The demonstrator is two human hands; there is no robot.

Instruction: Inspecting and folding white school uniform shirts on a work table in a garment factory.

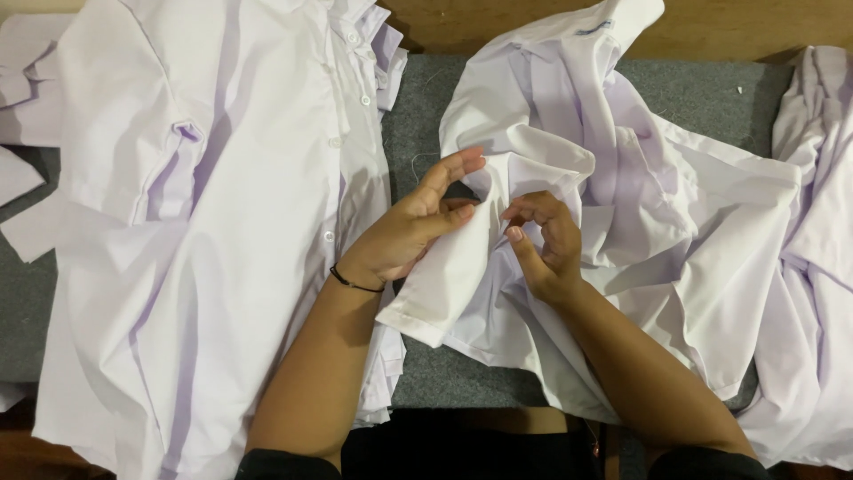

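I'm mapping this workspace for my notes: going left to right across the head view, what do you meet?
Flat stack of white shirts → left hand → right hand, both gripping the crumpled white shirt → another white garment at the right edge.

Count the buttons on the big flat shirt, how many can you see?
4 buttons show on the flat white shirt: top, next down, middle, lowest near the left hand. Folds and the wrist may hide more.
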